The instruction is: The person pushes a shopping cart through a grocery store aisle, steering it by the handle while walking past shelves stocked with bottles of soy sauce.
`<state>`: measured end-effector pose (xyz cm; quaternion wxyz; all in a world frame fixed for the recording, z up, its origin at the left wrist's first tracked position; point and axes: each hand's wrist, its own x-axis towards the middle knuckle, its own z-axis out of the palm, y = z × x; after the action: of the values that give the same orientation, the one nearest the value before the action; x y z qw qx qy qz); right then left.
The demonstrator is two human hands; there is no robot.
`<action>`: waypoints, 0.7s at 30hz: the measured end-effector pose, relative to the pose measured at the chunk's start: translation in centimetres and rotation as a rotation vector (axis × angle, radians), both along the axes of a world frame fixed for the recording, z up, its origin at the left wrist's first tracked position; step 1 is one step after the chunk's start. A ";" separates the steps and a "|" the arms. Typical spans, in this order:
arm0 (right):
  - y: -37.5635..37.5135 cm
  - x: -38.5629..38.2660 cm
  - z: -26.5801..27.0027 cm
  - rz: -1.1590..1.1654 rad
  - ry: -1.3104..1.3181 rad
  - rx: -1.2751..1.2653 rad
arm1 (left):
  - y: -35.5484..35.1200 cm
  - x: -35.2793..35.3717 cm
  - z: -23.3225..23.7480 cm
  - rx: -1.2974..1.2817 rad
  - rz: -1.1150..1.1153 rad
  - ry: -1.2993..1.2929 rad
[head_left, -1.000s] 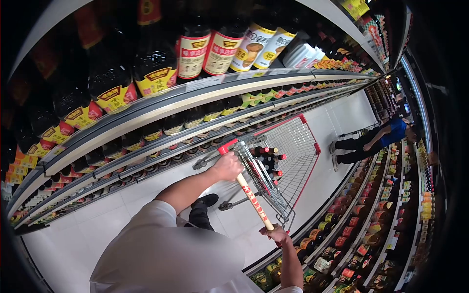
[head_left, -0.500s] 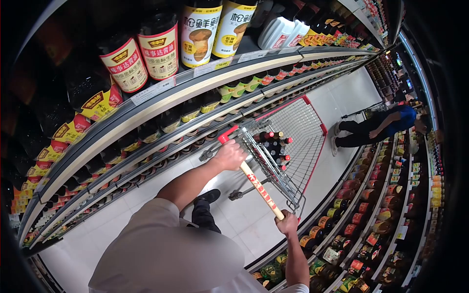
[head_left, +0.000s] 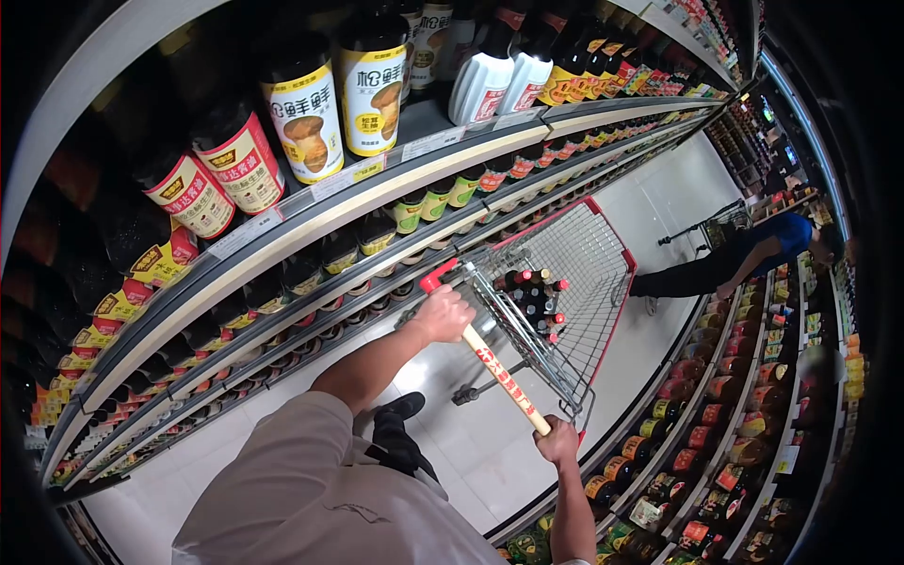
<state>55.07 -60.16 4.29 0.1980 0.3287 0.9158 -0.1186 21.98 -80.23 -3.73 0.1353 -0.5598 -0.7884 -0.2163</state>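
Observation:
A metal shopping cart [head_left: 574, 264] with red edging stands on the floor ahead of me. Its pale handle [head_left: 504, 379] has red printed characters. My left hand [head_left: 445, 315] is wrapped round the handle near its red end piece, and my right hand [head_left: 557, 440] grips the other end. Inside the cart, near the handle side, several dark bottles with red caps [head_left: 535, 299] stand close together. Both arms reach forward from a light shirt.
A shelf [head_left: 320, 202] of sauce bottles runs along the left, close to my left arm. More shelves [head_left: 692, 424] of jars line the right. A person in blue [head_left: 777, 247] leans by the right shelves beyond the cart, near another cart [head_left: 716, 231].
The left shelf's bottles have shifted leftward and down in view. The person ahead has moved nearer the right shelves and leans more. Both hands keep their hold on the handle.

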 end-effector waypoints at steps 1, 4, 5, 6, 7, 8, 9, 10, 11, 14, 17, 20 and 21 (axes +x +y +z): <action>0.2 -0.1 0.0 -0.006 0.011 0.008 | 0.3 -0.1 0.0 -0.002 0.003 0.005; 0.7 -0.6 0.6 0.001 0.030 0.014 | 1.1 -0.4 0.2 0.025 0.000 0.010; 0.9 -0.9 0.8 0.012 0.037 0.014 | 1.3 -0.5 0.2 0.024 -0.001 0.000; 1.2 -1.0 0.7 0.010 0.048 0.011 | 1.6 -0.6 0.4 0.015 0.001 -0.002; 1.7 -0.9 0.6 0.009 0.060 0.008 | 1.9 -0.7 0.6 0.006 0.004 -0.003; 2.0 -0.9 0.5 0.009 0.073 0.007 | 2.3 -0.7 0.8 -0.001 0.009 -0.004; 2.2 -1.2 0.8 0.002 0.078 0.002 | 2.6 -0.7 0.9 -0.027 0.017 -0.015; 2.5 -1.3 0.8 0.007 0.082 -0.008 | 2.9 -0.7 0.9 -0.028 0.021 -0.008; 3.0 -1.3 0.7 0.012 0.087 -0.017 | 3.2 -0.7 0.9 -0.026 0.026 -0.001; 4.1 -1.4 0.8 0.012 0.096 -0.036 | 4.1 -0.5 1.1 -0.072 0.052 -0.003; 4.5 -1.7 1.2 0.001 0.090 -0.038 | 4.9 -0.6 1.4 -0.110 0.066 0.000; 5.2 -1.7 0.7 0.031 0.031 0.013 | 5.4 -0.8 2.0 -0.199 0.078 0.000; 5.2 -1.9 0.9 0.030 0.018 0.018 | 5.5 -0.8 2.3 -0.226 0.084 0.004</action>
<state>53.21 -54.97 5.24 0.1887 0.3157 0.9234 -0.1102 21.19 -74.69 -1.39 0.0819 -0.5385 -0.8302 -0.1188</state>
